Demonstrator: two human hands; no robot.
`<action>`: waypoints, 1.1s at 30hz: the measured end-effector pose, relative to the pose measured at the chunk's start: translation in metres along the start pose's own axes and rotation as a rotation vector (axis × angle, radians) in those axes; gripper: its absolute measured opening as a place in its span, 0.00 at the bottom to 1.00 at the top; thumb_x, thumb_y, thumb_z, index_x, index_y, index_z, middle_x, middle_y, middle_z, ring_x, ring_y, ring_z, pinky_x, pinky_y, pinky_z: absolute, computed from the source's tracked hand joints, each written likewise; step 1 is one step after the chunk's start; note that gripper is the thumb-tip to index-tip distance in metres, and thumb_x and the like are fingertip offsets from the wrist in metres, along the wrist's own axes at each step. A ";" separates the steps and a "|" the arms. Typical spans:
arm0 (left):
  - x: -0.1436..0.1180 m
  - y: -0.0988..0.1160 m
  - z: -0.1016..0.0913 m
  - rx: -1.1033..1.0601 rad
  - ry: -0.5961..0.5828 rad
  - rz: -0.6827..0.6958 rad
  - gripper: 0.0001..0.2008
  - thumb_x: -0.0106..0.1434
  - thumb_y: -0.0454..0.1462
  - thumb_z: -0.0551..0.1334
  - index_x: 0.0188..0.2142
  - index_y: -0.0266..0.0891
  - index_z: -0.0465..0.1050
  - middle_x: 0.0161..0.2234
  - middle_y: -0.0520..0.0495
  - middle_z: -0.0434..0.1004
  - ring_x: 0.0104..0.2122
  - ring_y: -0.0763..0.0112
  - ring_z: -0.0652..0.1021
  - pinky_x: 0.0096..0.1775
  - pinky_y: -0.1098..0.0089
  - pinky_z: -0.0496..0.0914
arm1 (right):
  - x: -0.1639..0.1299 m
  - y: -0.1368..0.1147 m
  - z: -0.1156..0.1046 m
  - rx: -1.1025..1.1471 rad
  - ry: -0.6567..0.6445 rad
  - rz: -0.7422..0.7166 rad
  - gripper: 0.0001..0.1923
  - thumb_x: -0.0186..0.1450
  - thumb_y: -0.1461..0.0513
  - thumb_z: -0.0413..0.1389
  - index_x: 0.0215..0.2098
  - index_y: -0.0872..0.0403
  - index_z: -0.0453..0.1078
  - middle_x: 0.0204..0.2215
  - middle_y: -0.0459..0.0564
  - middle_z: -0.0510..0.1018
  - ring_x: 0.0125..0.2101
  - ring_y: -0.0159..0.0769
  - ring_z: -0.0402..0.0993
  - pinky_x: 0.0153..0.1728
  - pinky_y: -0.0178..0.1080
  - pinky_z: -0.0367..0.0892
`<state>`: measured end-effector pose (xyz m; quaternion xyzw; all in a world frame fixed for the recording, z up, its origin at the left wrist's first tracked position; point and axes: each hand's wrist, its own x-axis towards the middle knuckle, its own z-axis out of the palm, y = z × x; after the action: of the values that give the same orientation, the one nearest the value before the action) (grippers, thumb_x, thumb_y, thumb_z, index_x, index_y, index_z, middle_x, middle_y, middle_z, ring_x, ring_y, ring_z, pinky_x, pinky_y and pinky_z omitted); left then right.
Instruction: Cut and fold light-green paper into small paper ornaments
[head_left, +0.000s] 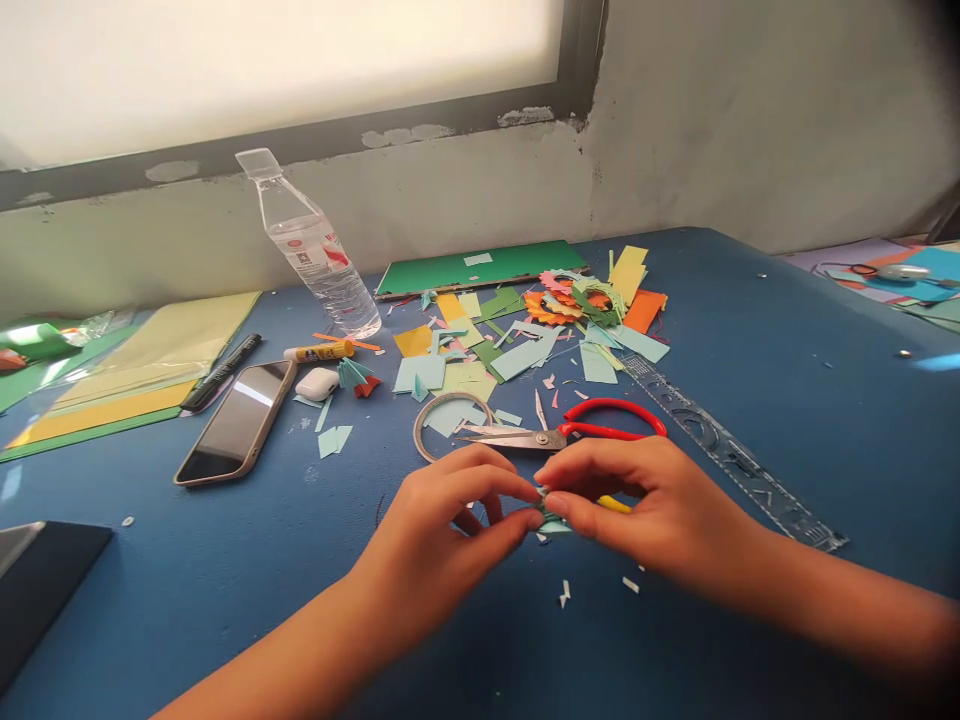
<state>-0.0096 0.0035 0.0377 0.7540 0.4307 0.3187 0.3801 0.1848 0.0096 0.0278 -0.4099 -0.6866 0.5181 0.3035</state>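
My left hand [457, 525] and my right hand [637, 495] meet at the fingertips over the table. Both pinch a small piece of folded light-green paper [553, 524], mostly hidden by the fingers. Just beyond them lie scissors [611, 408] with red handles, blades pointing left. A roll of tape [421, 425] rests flat beside the blade tips, partly under them. Something yellow [615, 504] shows beneath my right hand; its kind is hidden. Small white paper bits [565, 592] are scattered nearer to me.
Cut paper scraps [525, 352] and ring-shaped paper pieces [574, 298] cover the table's back middle. A clear ruler [735, 455] lies right. Leftward are a water bottle [322, 265], glue stick [320, 352], white earphone case [317, 384], phone [238, 425], black marker [223, 373] and paper sheets [165, 345].
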 end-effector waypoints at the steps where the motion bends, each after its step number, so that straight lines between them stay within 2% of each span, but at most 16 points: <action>1: 0.000 0.001 0.000 -0.009 -0.004 -0.020 0.06 0.55 0.27 0.64 0.30 0.38 0.76 0.30 0.51 0.74 0.25 0.78 0.74 0.23 0.81 0.69 | 0.000 0.001 0.000 -0.009 -0.011 -0.030 0.05 0.62 0.62 0.56 0.37 0.51 0.73 0.33 0.45 0.79 0.34 0.33 0.76 0.36 0.31 0.72; 5: 0.000 0.001 0.001 -0.036 0.015 -0.045 0.05 0.55 0.28 0.64 0.29 0.39 0.76 0.29 0.52 0.74 0.25 0.77 0.74 0.23 0.80 0.69 | -0.001 0.003 0.001 -0.025 -0.027 -0.065 0.05 0.62 0.64 0.55 0.37 0.51 0.70 0.33 0.45 0.79 0.35 0.35 0.77 0.38 0.34 0.73; 13: -0.003 -0.005 0.004 0.052 0.084 0.132 0.07 0.56 0.27 0.64 0.32 0.38 0.78 0.28 0.50 0.75 0.24 0.76 0.74 0.25 0.78 0.70 | 0.000 0.003 0.001 -0.018 -0.009 -0.049 0.05 0.62 0.64 0.56 0.37 0.51 0.67 0.32 0.46 0.79 0.34 0.33 0.77 0.38 0.33 0.74; 19: -0.005 -0.005 0.004 0.142 0.096 0.132 0.04 0.56 0.29 0.64 0.30 0.38 0.78 0.27 0.50 0.75 0.22 0.76 0.73 0.24 0.76 0.70 | 0.000 0.007 0.002 -0.023 -0.025 -0.062 0.04 0.63 0.63 0.55 0.38 0.50 0.67 0.33 0.46 0.79 0.36 0.35 0.78 0.40 0.35 0.74; 28: -0.004 -0.005 0.004 0.134 0.060 0.072 0.04 0.55 0.29 0.65 0.28 0.39 0.77 0.27 0.50 0.75 0.23 0.75 0.73 0.25 0.75 0.70 | -0.001 0.009 0.004 -0.011 -0.047 -0.065 0.04 0.64 0.62 0.54 0.39 0.50 0.66 0.34 0.46 0.79 0.37 0.35 0.77 0.41 0.35 0.74; 33: -0.007 -0.005 0.003 0.129 0.064 0.094 0.04 0.55 0.30 0.65 0.29 0.39 0.78 0.26 0.50 0.76 0.22 0.75 0.73 0.24 0.74 0.69 | -0.001 0.011 0.004 -0.018 -0.058 -0.047 0.05 0.64 0.61 0.55 0.39 0.50 0.66 0.34 0.47 0.78 0.37 0.36 0.77 0.41 0.38 0.74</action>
<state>-0.0121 -0.0023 0.0306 0.7857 0.4264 0.3318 0.3014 0.1850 0.0079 0.0163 -0.3812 -0.7091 0.5163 0.2919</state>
